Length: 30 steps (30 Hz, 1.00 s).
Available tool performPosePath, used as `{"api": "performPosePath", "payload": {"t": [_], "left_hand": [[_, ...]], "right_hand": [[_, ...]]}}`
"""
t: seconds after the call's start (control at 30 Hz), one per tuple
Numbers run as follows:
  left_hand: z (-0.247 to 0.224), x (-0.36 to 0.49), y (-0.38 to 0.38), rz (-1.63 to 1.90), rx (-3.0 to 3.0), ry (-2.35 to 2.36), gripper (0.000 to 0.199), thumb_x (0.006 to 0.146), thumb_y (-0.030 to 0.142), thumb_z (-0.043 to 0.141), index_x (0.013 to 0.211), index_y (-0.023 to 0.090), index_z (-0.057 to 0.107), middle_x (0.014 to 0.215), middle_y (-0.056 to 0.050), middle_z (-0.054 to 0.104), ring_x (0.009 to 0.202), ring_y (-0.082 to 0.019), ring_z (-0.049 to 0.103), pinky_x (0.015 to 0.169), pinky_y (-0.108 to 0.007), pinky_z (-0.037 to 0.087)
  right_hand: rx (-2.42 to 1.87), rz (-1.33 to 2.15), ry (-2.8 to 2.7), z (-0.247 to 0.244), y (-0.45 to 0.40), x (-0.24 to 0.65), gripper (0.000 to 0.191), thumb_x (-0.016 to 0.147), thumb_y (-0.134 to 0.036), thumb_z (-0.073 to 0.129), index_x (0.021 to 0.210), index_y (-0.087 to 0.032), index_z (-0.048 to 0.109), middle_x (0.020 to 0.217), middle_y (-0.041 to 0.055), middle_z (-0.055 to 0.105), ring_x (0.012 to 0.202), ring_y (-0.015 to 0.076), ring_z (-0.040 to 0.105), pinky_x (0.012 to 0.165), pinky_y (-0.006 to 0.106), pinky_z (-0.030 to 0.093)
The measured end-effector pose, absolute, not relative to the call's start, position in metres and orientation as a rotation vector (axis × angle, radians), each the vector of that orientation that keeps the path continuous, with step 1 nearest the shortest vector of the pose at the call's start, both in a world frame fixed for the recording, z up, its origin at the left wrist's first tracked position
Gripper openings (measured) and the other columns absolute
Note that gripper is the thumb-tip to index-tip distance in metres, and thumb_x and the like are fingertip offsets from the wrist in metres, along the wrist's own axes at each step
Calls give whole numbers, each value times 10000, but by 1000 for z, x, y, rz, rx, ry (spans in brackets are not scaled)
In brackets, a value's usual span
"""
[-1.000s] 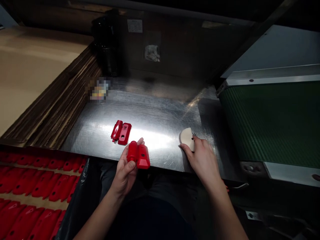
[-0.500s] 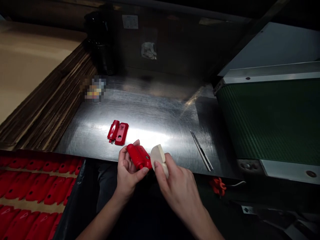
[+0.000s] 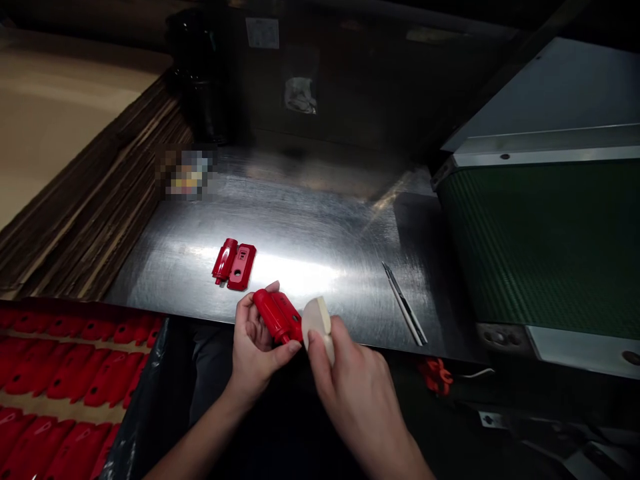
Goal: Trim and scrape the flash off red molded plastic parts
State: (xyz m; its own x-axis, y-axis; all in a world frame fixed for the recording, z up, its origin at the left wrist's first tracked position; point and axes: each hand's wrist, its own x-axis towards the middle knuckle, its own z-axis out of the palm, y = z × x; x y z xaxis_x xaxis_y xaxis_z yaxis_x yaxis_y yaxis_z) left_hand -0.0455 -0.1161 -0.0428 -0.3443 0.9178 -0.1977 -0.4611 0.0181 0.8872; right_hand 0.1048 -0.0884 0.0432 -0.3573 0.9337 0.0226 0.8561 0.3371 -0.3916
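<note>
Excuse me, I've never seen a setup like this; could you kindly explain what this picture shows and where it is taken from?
This view comes from a camera worn on a person's head, looking down at their bare hands. The left hand holds a glossy red plastic part; the right hand grips a pale curved pad beside it. On the scratched steel table lie two more red plastic pieces and a slim metal blade tool. A green conveyor belt runs along the right.
</note>
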Motion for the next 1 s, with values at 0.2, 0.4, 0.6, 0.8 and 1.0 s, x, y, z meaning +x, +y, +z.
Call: {"api": "performPosePath", "payload": {"t": [0.2,0.4,0.6,0.8,1.0], "left_hand": [[-47,-44,-117,1596,571,1164,891,659,312,1015,1380,279,491,1637,-187,505,1439,-366,582,1061,-399,595],[-44,-43,-116,1603,546,1172,891,639,286,1031,1357,285,503,1604,-174,545,1390,-335,632,1026,-348,607],[-46,-42,-116,1651,528,1144,887,609,241,1047,1339,263,545,1565,-164,580,1308,-270,684,996,-286,620],[-49,-42,-117,1683,550,1115,882,609,194,1044,1343,269,559,1554,-152,593,1328,-249,674,1008,-267,620],[-50,-42,-117,1698,531,1110,864,628,247,1041,1348,248,563,1564,-177,578,1307,-271,684,992,-285,633]], "right_hand": [[-1584,488,-2340,41,-91,107,342,1147,-316,302,931,-221,549,492,-12,653,364,219,662,407,317,277],[-1555,488,-2319,44,-94,104,350,1146,-308,306,908,-219,546,484,-13,645,347,216,652,392,327,287],[-1558,367,-2320,42,-95,104,423,1169,-355,252,902,-223,552,475,-23,638,344,203,648,392,322,300],[-1548,318,-2322,43,-97,101,448,1175,-353,231,888,-225,549,463,-31,622,326,193,628,384,322,304],[-1526,332,-2333,45,-99,98,407,1164,-324,253,904,-221,549,471,-34,623,321,191,623,380,321,302]]}}
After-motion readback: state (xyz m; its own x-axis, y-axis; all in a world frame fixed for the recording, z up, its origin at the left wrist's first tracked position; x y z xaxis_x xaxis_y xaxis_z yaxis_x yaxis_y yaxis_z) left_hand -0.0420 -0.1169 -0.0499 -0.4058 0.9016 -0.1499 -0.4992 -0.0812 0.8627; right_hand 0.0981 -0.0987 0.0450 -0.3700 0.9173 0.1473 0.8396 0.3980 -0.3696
